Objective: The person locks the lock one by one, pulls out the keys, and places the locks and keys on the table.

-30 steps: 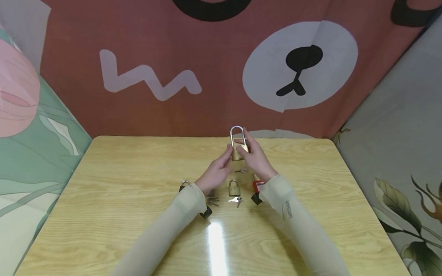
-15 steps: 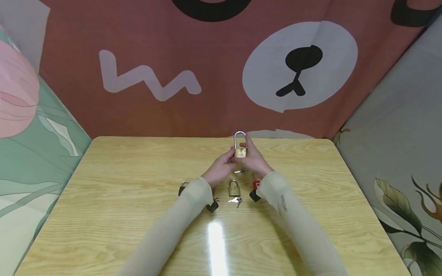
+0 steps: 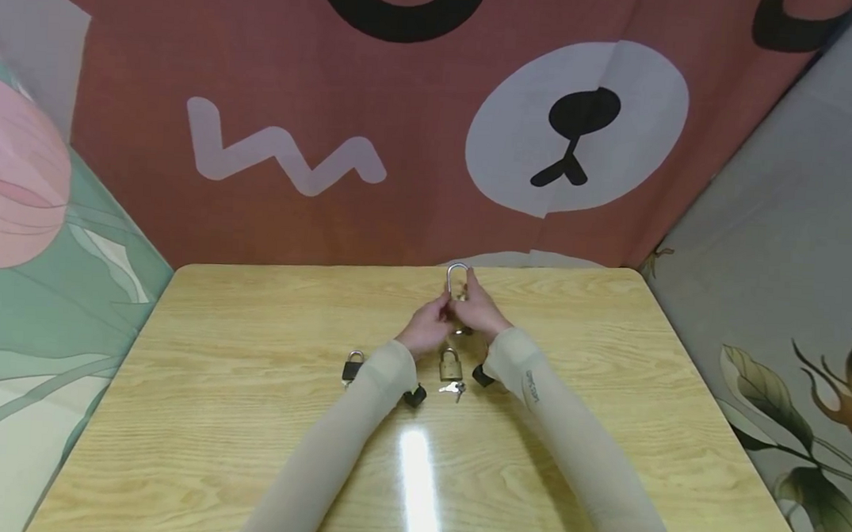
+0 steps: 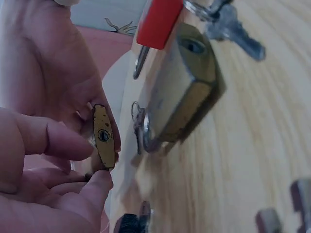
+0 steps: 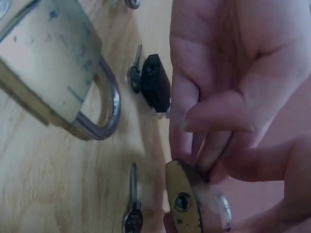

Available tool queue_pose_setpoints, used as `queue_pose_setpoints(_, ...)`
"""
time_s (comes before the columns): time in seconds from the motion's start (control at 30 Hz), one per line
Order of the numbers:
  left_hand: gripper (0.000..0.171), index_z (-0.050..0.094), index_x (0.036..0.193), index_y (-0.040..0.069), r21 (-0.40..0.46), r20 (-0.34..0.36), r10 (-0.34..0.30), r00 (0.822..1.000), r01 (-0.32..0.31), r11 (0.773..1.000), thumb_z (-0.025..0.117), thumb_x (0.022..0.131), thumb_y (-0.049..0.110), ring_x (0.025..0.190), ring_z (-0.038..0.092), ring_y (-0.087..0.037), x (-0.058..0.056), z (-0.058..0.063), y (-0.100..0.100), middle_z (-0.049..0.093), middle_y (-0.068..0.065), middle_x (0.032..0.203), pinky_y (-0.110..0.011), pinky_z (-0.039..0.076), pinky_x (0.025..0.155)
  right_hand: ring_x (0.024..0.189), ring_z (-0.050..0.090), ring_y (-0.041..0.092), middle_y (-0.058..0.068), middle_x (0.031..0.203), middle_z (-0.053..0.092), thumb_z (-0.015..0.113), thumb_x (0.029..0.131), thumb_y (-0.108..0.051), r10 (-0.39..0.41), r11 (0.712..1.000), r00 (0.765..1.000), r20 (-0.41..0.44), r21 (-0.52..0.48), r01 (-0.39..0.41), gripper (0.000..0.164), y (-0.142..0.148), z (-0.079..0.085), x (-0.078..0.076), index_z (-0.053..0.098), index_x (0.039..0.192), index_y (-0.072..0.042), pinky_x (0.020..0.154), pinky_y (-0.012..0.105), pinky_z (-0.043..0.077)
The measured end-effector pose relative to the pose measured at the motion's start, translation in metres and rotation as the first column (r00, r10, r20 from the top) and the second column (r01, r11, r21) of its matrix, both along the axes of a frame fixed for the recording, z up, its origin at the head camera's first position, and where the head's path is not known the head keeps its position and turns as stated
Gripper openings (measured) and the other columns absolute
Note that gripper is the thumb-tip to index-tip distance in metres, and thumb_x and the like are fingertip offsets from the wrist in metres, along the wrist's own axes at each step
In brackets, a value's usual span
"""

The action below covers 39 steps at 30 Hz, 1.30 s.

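Observation:
Over the table's far part, both hands hold a brass padlock with a tall silver shackle [image 3: 449, 280]. My left hand [image 3: 426, 327] pinches the padlock's edge between thumb and fingers. In the left wrist view, the keyhole end of the held padlock [image 4: 103, 138] points at the camera. The right hand [image 3: 479, 311] grips the body from the other side, its fingers covering most of it in the head view. That keyhole end of the padlock [image 5: 182, 201] also appears low in the right wrist view. A loose key [image 5: 133, 213] lies on the wood nearby.
A second brass padlock [image 3: 451, 366] lies nearer on the table, with keys [image 3: 452, 388] below it. Black padlocks lie left [image 3: 353, 370], beside the left sleeve [image 3: 415, 396] and beside the right sleeve [image 3: 483, 375]. The left wrist view shows a red padlock [image 4: 159, 22]. A printed cloth [image 3: 292, 228] hangs behind.
Both hands have come lower and nearer with the padlock. Its body, plainly visible earlier, is now mostly covered by fingers. The red padlock has become hidden behind the right arm in the head view.

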<state>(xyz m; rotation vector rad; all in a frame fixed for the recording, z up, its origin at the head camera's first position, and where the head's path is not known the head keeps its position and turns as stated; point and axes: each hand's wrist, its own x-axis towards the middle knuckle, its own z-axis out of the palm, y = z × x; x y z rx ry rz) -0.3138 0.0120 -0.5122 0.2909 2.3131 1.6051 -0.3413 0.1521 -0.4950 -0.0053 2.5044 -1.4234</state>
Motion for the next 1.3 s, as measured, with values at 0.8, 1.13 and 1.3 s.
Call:
queue_pose_setpoints(0.8,0.066,0.017,0.164,0.001,-0.160,-0.025,-0.097,0.995,0.092,0.983,0.046,0.106,0.012,0.159,0.018,-0.032,0.004,0.000,0.005,0.012,-0.017,0.172,-0.042,0.017,0.130,0.161,0.006,0.033,0.015,0.174,0.007,0.049,0.106,-0.031,0.026,0.998,0.991,0.134,-0.053,-0.019,0.078,0.009,-0.002,0.002,0.004,0.167,-0.012,0.131,0.051,0.009)
queue_pose_setpoints(1.13,0.071,0.008,0.165,0.002,-0.217,-0.017,-0.188,0.982,0.180,0.959,0.041,0.102,0.007,0.159,0.016,-0.026,0.002,-0.004,0.006,0.005,-0.012,0.174,-0.040,0.020,0.130,0.158,0.021,0.034,0.011,0.174,0.013,0.050,0.104,-0.058,0.049,0.997,0.984,0.172,-0.072,-0.037,0.088,0.012,-0.005,0.006,0.003,0.168,-0.020,0.127,0.057,0.022)
queue_pose_setpoints(1.3,0.068,0.018,0.165,0.006,-0.239,-0.030,-0.163,0.986,0.151,0.959,0.044,0.103,0.010,0.156,0.028,-0.028,0.002,-0.002,0.007,0.018,-0.011,0.173,-0.043,0.028,0.127,0.159,0.017,0.034,0.009,0.175,0.002,0.046,0.106,-0.056,0.050,0.996,0.982,0.181,-0.078,-0.037,0.084,0.011,-0.004,0.006,0.003,0.168,-0.019,0.128,0.057,0.019)
